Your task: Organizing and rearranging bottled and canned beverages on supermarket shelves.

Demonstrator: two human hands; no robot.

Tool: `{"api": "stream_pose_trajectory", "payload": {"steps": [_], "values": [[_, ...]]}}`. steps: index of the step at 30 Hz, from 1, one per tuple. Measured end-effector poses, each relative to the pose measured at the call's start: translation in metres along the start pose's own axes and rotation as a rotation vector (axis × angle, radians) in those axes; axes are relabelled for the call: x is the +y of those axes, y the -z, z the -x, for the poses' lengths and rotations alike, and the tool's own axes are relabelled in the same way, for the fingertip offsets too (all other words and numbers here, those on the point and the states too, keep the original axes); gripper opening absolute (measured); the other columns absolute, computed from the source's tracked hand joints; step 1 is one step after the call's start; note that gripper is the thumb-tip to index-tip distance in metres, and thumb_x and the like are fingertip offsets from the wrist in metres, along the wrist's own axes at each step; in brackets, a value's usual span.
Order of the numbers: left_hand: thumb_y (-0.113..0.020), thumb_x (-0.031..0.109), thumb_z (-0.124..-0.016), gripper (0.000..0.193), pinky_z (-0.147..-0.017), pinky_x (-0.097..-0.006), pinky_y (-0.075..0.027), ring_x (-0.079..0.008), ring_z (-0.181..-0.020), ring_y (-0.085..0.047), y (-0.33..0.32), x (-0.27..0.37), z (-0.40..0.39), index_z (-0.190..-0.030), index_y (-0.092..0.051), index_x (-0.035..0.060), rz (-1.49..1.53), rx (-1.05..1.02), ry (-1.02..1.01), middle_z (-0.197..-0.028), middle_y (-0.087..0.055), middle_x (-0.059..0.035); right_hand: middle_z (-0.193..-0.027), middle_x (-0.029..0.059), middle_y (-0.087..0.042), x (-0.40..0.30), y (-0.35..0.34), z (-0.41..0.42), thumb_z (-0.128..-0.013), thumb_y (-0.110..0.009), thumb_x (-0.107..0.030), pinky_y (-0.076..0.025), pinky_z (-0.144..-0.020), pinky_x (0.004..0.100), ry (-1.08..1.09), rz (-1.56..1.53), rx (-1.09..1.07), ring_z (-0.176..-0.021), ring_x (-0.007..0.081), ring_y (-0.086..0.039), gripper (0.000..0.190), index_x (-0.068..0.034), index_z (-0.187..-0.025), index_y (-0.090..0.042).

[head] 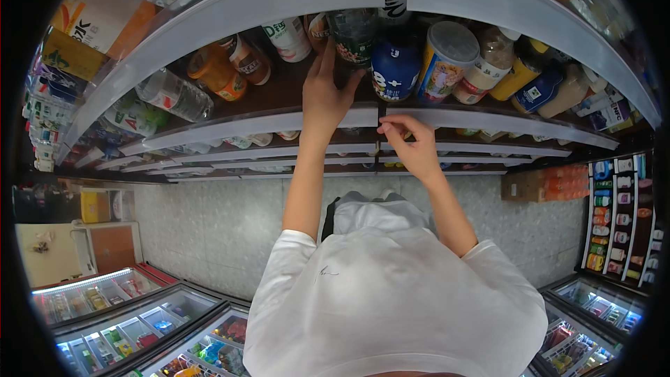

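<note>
My left hand [327, 91] reaches onto the upper shelf, its fingers along the left side of a dark bottle with a green label [353, 36] and its thumb at the bottle's lower front. Just right of that bottle stands a blue bottle with a rounded body [395, 70]. Lower and to the right, my right hand [416, 146] is in front of the shelf's white edge strip [450, 118]. Its thumb and forefinger are drawn together, and I see nothing between them. A brown Nescafé container [316, 31] is partly hidden behind my left fingers.
Right along the shelf are a lidded canister [453, 60] and several bottles. To the left, an orange cup [220, 73] and a clear bottle [175, 94] lean over. Cartons [544, 183] stand on the grey tiled floor [220, 220]. Glass-topped freezers [141, 330] are behind me.
</note>
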State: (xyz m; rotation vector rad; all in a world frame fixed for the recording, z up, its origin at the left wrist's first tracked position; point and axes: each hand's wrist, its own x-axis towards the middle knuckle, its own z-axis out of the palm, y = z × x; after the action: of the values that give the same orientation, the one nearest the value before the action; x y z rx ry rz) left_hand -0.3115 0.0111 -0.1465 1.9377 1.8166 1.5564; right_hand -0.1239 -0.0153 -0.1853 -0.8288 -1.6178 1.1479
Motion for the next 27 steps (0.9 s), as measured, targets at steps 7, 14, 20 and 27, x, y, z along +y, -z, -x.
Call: {"api": "stream_pose_trajectory", "payload": {"steps": [7, 14, 20, 27], "values": [[-0.081, 0.03, -0.074, 0.055, -0.088, -0.0427, -0.045, -0.0353, -0.101, -0.054, 0.008, 0.0, 0.006, -0.117, -0.06, 0.0033, -0.271, 0.288, -0.049, -0.107, -0.057, -0.0159, -0.081, 0.007, -0.071, 0.007, 0.002, 0.008, -0.088, -0.065, -0.005, -0.044, -0.056, 0.0203, -0.015, 0.032, 0.05, -0.064, 0.0058, -0.059, 0.012, 0.001, -0.098, -0.068], [-0.074, 0.021, -0.081, 0.045, -0.089, -0.0478, -0.041, -0.0393, -0.109, -0.051, 0.079, -0.028, -0.039, -0.118, -0.057, 0.0018, -0.429, 0.615, -0.277, -0.113, -0.056, -0.0195, -0.081, 0.007, -0.071, 0.004, -0.014, 0.012, -0.088, -0.065, -0.005, -0.044, -0.058, 0.021, -0.008, 0.059, 0.031, -0.066, 0.0069, -0.06, 0.012, 0.001, -0.098, -0.068], [-0.07, 0.024, -0.083, 0.047, -0.087, -0.0496, -0.043, -0.0449, -0.104, -0.054, 0.109, -0.034, -0.076, -0.118, -0.053, -0.0034, -0.733, 0.446, -0.29, -0.111, -0.056, -0.0251, -0.082, 0.0068, -0.071, -0.016, -0.044, 0.009, -0.088, -0.065, -0.006, -0.044, -0.058, 0.0217, -0.026, 0.09, 0.018, -0.067, 0.0077, -0.061, 0.013, 0.001, -0.098, -0.068], [-0.073, 0.026, -0.083, 0.052, -0.077, -0.0477, -0.051, -0.0428, -0.093, -0.061, 0.119, -0.037, -0.062, -0.118, -0.052, -0.0055, -0.425, 0.353, -0.265, -0.105, -0.059, -0.027, -0.082, 0.0062, -0.07, -0.021, -0.088, 0.02, -0.087, -0.066, -0.007, -0.044, -0.057, 0.0217, 0.003, 0.087, 0.069, -0.067, 0.0075, -0.061, 0.014, 0.0, -0.099, -0.068]]}}
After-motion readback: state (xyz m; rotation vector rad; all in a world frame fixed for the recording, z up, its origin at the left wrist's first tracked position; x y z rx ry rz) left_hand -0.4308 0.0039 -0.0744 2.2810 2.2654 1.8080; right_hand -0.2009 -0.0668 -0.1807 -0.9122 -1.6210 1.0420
